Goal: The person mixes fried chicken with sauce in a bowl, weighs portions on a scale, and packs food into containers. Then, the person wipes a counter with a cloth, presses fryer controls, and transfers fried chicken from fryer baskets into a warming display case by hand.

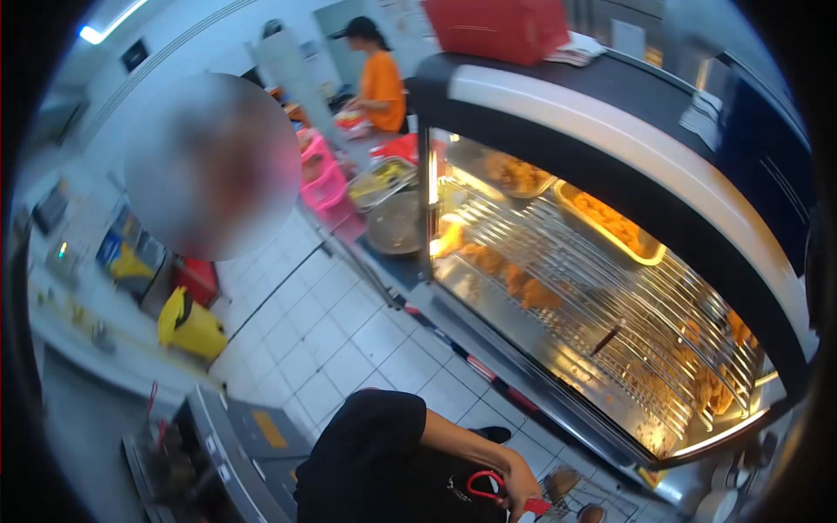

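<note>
At the bottom edge, my left hand (pixel 521 485) is closed round a red-handled tool (pixel 485 476). A red loop shows on one side of the fingers and a red and white part on the other; the tool's exact kind is unclear. My bare forearm comes from a black sleeve and crosses in front of my black shirt. Just beyond the hand is a wire rack or basket (pixel 602 499) with brown round items by it. My right hand is not in view.
A heated glass cabinet (pixel 540 301) with fried food on racks fills the right. A red box (pixel 497 30) sits on top. Behind, a person in orange (pixel 382 91) works near pink baskets (pixel 324 174). A yellow bin (pixel 190 324) and grey cabinet (pixel 253 436) stand left.
</note>
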`<action>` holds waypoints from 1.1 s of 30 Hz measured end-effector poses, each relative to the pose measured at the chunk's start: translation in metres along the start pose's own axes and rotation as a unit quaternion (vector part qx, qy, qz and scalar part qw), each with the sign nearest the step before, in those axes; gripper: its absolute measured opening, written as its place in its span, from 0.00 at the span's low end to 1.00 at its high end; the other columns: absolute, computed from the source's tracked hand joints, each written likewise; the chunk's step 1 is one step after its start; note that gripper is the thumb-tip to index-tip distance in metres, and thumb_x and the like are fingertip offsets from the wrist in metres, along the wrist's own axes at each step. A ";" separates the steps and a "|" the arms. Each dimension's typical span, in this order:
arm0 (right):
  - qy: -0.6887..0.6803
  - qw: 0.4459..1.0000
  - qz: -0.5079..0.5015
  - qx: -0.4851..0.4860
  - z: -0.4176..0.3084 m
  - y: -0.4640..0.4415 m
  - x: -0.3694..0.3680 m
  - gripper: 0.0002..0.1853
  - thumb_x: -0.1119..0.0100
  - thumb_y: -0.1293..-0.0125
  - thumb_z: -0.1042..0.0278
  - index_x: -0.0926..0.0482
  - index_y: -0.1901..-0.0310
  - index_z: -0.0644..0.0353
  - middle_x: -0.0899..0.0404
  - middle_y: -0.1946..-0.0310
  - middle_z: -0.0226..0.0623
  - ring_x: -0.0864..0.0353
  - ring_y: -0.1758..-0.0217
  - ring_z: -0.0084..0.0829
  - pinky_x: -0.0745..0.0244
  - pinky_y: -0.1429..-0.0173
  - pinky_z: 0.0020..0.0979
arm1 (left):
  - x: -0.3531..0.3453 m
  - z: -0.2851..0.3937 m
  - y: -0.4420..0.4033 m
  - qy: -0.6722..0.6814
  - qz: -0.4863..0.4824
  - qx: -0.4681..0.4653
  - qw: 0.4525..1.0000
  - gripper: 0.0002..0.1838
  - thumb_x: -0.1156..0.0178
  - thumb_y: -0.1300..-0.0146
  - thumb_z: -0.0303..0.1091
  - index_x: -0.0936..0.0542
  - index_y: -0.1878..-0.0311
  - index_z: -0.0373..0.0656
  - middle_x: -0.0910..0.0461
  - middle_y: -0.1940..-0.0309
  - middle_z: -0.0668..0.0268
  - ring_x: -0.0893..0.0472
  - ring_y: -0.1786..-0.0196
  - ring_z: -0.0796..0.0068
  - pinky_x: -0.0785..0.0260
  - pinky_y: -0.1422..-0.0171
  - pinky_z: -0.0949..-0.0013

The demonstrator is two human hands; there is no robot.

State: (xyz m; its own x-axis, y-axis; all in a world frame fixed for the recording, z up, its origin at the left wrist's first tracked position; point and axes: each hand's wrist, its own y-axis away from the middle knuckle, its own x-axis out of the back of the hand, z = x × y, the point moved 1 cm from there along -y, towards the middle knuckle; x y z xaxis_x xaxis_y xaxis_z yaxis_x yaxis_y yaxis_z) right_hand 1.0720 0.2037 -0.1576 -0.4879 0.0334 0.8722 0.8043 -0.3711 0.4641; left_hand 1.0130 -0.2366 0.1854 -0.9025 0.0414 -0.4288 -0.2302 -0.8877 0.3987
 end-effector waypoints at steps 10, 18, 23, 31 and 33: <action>-0.329 0.927 -0.063 0.169 -0.110 0.052 0.108 0.18 0.39 0.47 0.67 0.24 0.54 0.62 0.18 0.59 0.39 0.18 0.62 0.35 0.21 0.55 0.38 | -0.075 -0.080 -0.005 0.106 0.161 -0.041 0.980 0.19 0.31 0.46 0.33 0.34 0.61 0.42 0.34 0.84 0.70 0.30 0.84 0.78 0.35 0.81 0.72; -0.589 0.753 -0.188 0.226 -0.089 0.077 0.148 0.24 0.40 0.46 0.70 0.30 0.46 0.66 0.20 0.58 0.41 0.19 0.60 0.33 0.21 0.54 0.36 | -0.101 -0.129 -0.001 0.186 0.169 -0.063 0.966 0.17 0.33 0.44 0.31 0.35 0.63 0.45 0.36 0.84 0.73 0.31 0.84 0.81 0.36 0.81 0.74; -0.600 0.753 -0.138 0.233 -0.119 0.129 0.221 0.26 0.40 0.49 0.73 0.31 0.46 0.67 0.21 0.58 0.41 0.19 0.60 0.33 0.21 0.56 0.32 | -0.113 -0.158 0.014 0.181 0.202 -0.064 0.960 0.17 0.33 0.43 0.32 0.36 0.62 0.46 0.36 0.83 0.73 0.31 0.84 0.82 0.37 0.82 0.75; -0.687 0.653 -0.154 0.278 -0.167 0.125 0.235 0.29 0.33 0.50 0.67 0.31 0.45 0.61 0.21 0.62 0.37 0.20 0.69 0.29 0.21 0.70 0.28 | -0.149 -0.196 0.059 0.237 0.221 -0.092 0.942 0.17 0.35 0.41 0.33 0.36 0.59 0.47 0.38 0.82 0.76 0.35 0.85 0.85 0.41 0.83 0.76; -0.699 0.647 -0.144 0.269 -0.190 0.160 0.258 0.26 0.36 0.47 0.71 0.31 0.45 0.61 0.20 0.62 0.36 0.19 0.72 0.29 0.21 0.74 0.27 | -0.157 -0.207 0.067 0.262 0.227 -0.106 0.932 0.16 0.35 0.40 0.33 0.35 0.59 0.47 0.38 0.82 0.77 0.37 0.85 0.86 0.42 0.83 0.77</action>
State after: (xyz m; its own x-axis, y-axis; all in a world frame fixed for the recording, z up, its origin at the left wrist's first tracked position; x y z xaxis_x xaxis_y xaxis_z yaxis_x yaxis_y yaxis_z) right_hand 1.0099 -0.0236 0.1119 -0.1634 0.9750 -0.1505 0.9332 0.2022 0.2969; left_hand 1.2149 -0.3973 0.1112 -0.5745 -0.5411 -0.6142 0.2592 -0.8320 0.4905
